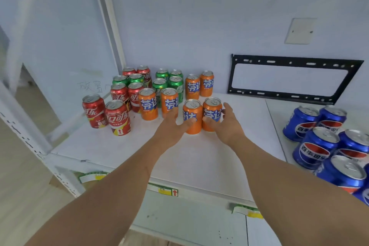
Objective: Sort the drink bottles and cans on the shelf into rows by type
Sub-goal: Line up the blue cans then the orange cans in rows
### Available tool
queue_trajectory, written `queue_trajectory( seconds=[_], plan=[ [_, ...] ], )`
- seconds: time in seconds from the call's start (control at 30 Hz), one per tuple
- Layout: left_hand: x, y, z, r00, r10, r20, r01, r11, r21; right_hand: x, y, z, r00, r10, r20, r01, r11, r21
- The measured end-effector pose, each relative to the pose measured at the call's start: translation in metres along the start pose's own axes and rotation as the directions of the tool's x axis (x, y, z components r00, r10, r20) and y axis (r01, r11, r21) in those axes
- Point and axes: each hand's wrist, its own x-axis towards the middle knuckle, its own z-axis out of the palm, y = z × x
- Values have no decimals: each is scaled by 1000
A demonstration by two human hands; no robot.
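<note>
Both hands are at the front pair of orange cans on the shelf (209,156). The left hand (171,128) has its thumb across the face of the left front can (192,116) and its fingers (173,111) reaching up beside it, close to the next orange can (169,104). The right hand (227,126) cups the right front can (212,113), thumb on the label, fingers spread loosely behind it. Both hands look only partly closed, though the blur makes it hard to say whether either grip is firm or just a touch.

The orange cans are split: two at the back (199,85), two in the middle beside the green cans (169,84), and this front pair. Red cans (117,114) sit at the left with some green ones mixed in; blue cans (319,146) stand well apart at the right.

The risks as I judge them:
- The two front cans touch, so moving one with a loose hold could tip or drag the other.
- The left fingers are crowded by the middle orange can; pushing back could knock it into the green cans behind it.
- The cans stand tightly packed, so one falling could topple several.
- A can sliding forward could roll off the shelf's front edge.
</note>
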Motion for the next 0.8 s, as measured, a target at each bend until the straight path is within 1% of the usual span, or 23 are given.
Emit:
queue_trajectory(
  seconds=[0.1,0.23,0.33,0.4,0.6,0.67,0.8],
  plan=[
    [16,-5,6,997,-37,61,44,992,-118,14,7,7,999,20,33,-24,989,146],
    [36,-6,12,986,14,166,34,958,-285,28,12,7,993,99,71,-116,950,289],
    [47,-10,21,982,42,184,23,940,-339,29,11,3,991,113,78,-131,947,294],
    [52,-11,24,984,47,173,22,926,-376,25,13,-2,990,123,63,-136,950,281],
    [33,-5,32,992,-53,114,104,853,-511,-16,24,-28,975,218,-43,-182,894,409],
    [19,2,36,987,-84,136,147,815,-560,-32,24,-37,963,256,-84,-197,882,428],
    [-12,17,45,965,-120,233,244,736,-631,-59,17,-52,933,332,-138,-233,852,469]
  ],
)
